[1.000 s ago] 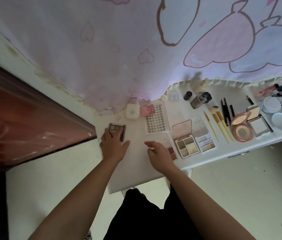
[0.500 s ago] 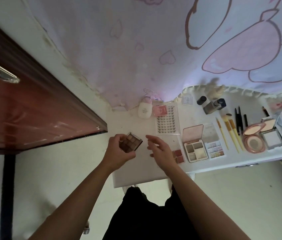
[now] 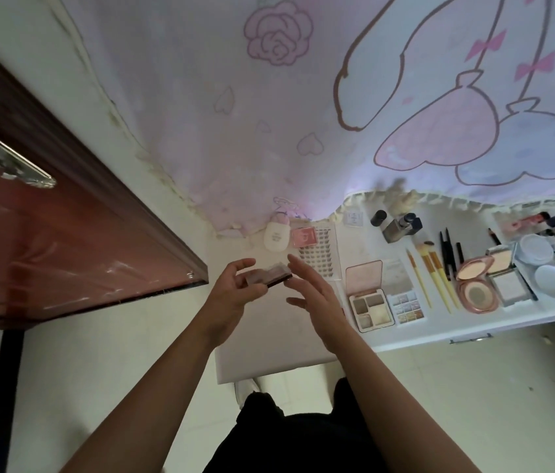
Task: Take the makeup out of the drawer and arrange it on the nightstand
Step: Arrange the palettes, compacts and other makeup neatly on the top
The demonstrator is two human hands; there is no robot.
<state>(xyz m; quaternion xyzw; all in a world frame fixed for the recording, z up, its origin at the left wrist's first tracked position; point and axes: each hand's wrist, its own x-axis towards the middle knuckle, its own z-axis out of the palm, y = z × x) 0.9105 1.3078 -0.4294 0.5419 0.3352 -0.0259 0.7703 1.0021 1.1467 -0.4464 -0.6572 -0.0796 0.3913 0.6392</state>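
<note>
Two bare forearms reach forward over the front edge of the white surface [image 3: 269,356]. The left hand [image 3: 231,295] grips a small dark eyeshadow palette [image 3: 271,276], held up off the surface. The right hand [image 3: 313,291] is open with its fingers straight, just beside the palette's right end. Farther right lie an open pink-lidded palette [image 3: 369,295], yellow-handled brushes [image 3: 433,271] and a round pink compact [image 3: 477,288]. At the back, a white bottle [image 3: 276,235] and a pink square case [image 3: 304,236] sit by the cartoon-print curtain [image 3: 303,114].

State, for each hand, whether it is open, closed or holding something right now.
Left hand: holds the small dark palette.
Right hand: open, fingers straight beside the palette.
</note>
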